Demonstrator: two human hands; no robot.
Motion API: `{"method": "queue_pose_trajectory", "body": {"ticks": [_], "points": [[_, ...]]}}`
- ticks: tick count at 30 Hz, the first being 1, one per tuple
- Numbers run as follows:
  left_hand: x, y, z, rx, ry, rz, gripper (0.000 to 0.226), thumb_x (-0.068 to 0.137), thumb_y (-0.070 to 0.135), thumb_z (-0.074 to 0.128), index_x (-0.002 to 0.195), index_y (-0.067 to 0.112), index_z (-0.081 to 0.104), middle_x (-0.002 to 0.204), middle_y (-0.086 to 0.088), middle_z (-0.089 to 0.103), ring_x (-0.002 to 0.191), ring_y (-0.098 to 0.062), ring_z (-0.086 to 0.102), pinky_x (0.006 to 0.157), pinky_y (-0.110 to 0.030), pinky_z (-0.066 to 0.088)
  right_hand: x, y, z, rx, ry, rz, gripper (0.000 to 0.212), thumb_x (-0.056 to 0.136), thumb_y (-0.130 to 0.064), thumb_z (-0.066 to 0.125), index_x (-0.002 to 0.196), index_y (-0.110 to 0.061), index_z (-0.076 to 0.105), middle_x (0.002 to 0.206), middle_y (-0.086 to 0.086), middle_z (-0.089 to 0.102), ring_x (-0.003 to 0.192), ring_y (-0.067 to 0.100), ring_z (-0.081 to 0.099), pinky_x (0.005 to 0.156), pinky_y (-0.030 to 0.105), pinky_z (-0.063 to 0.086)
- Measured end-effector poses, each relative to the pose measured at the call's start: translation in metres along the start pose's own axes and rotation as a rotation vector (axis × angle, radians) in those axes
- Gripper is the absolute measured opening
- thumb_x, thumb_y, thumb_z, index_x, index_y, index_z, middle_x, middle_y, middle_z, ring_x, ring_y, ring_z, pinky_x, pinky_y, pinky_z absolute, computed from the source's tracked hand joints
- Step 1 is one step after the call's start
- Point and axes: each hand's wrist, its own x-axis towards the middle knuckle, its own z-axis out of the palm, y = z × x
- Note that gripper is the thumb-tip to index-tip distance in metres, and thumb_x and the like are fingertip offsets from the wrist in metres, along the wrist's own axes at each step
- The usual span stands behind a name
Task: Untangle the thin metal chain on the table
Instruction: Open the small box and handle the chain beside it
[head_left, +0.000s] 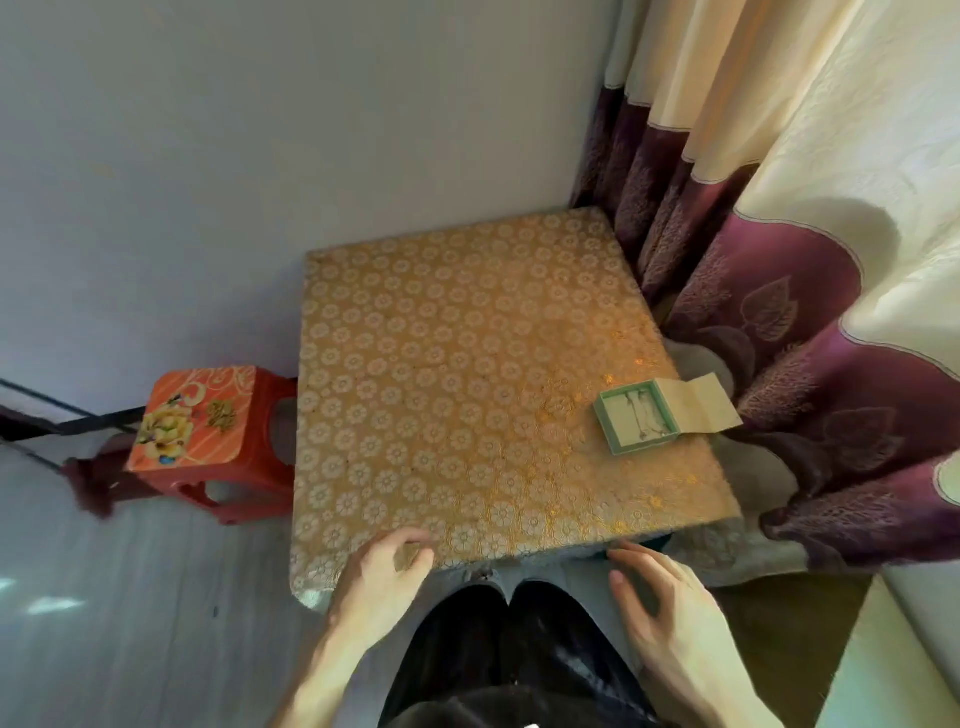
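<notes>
A thin silver chain (640, 415) lies inside a small open green box (613, 434) near the right edge of the table (447, 353), which wears a gold flowered cloth. The box's lid flap (698, 402) lies folded out to the right. My left hand (382, 577) hovers at the table's near edge with fingers loosely curled, holding nothing. My right hand (665, 603) hangs just off the near edge, fingers relaxed and empty. Both hands are well short of the box.
A red plastic stool (197, 421) with a flower print stands left of the table. Cream and purple curtains (810, 291) hang against the table's right side. A wall runs behind the table. My dark-trousered knees (514, 639) sit between my hands.
</notes>
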Motion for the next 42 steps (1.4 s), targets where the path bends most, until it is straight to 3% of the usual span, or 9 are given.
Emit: {"method": "queue_pose_trajectory", "body": {"ticks": [4,10,12,14,18,24,28,35,42], "points": [[-0.06,-0.035,0.013,-0.155,0.095,-0.105,0.019,0.098,0.033,0.06,0.115,0.039,0.065,0.118,0.023,0.06,0.112,0.001,0.051,0.088,-0.02,0.038,-0.02,-0.006,0.012,-0.044,-0.102,-0.109,0.025,0.092,-0.031,0.07,0.117,-0.032,0.073,0.124,-0.015,0.067,0.117,0.011,0.06,0.095,0.018,0.038],[-0.15,-0.111,0.018,-0.316,0.28,-0.267,0.021,0.091,0.025,0.07,0.094,0.045,0.068,0.107,0.025,0.068,0.108,-0.004,0.061,0.085,-0.017,0.044,-0.037,-0.056,0.039,-0.094,-0.165,-0.355,0.027,0.085,-0.017,0.079,0.108,-0.03,0.076,0.109,-0.019,0.07,0.096,0.008,0.063,0.082,0.022,0.044],[-0.178,-0.143,0.011,-0.319,0.338,-0.299,0.021,0.09,0.024,0.071,0.093,0.044,0.068,0.104,0.023,0.069,0.103,-0.002,0.064,0.084,-0.015,0.045,-0.045,-0.084,0.055,-0.089,-0.23,-0.421,0.023,0.09,-0.021,0.073,0.11,-0.032,0.074,0.111,-0.028,0.062,0.1,0.005,0.059,0.085,0.021,0.044],[-0.204,-0.174,0.004,-0.334,0.379,-0.349,0.016,0.09,0.026,0.07,0.097,0.04,0.07,0.105,0.021,0.07,0.101,-0.001,0.065,0.085,-0.018,0.047,-0.055,-0.112,0.075,-0.112,-0.28,-0.476,0.022,0.094,-0.029,0.067,0.115,-0.032,0.072,0.118,-0.025,0.063,0.109,0.007,0.061,0.09,0.023,0.047],[-0.238,-0.24,-0.016,-0.415,0.411,-0.427,0.015,0.091,0.027,0.069,0.103,0.036,0.07,0.105,0.021,0.069,0.1,0.003,0.063,0.075,-0.008,0.041,-0.081,-0.174,0.129,-0.138,-0.349,-0.53,0.024,0.097,-0.033,0.061,0.119,-0.033,0.07,0.125,-0.019,0.065,0.114,0.008,0.061,0.092,0.023,0.047],[-0.26,-0.337,-0.086,-0.353,0.414,-0.398,0.016,0.093,0.029,0.067,0.109,0.032,0.069,0.108,0.022,0.064,0.103,0.001,0.059,0.078,-0.005,0.037,-0.122,-0.267,0.209,-0.142,-0.412,-0.504,0.024,0.099,-0.035,0.059,0.121,-0.035,0.069,0.13,-0.019,0.062,0.121,0.007,0.058,0.095,0.021,0.044],[-0.262,-0.384,-0.145,-0.29,0.36,-0.347,0.018,0.095,0.03,0.065,0.113,0.033,0.067,0.114,0.022,0.062,0.108,0.0,0.058,0.088,-0.017,0.041,-0.147,-0.309,0.236,-0.1,-0.402,-0.433,0.025,0.099,-0.034,0.059,0.122,-0.035,0.069,0.125,-0.027,0.058,0.118,-0.002,0.052,0.095,0.018,0.039],[-0.228,-0.421,-0.206,-0.264,0.335,-0.306,0.017,0.093,0.031,0.066,0.108,0.038,0.068,0.11,0.024,0.064,0.105,-0.001,0.058,0.092,-0.025,0.046,-0.169,-0.336,0.277,-0.138,-0.46,-0.287,0.026,0.099,-0.038,0.056,0.124,-0.042,0.064,0.13,-0.025,0.059,0.123,0.004,0.053,0.091,0.017,0.036],[-0.177,-0.439,-0.247,-0.241,0.248,-0.272,0.017,0.092,0.029,0.069,0.104,0.04,0.067,0.108,0.023,0.066,0.104,-0.001,0.062,0.081,-0.01,0.041,-0.138,-0.383,0.32,-0.07,-0.424,-0.234,0.025,0.099,-0.036,0.058,0.121,-0.042,0.066,0.124,-0.029,0.057,0.12,0.004,0.055,0.094,0.018,0.04]]}}
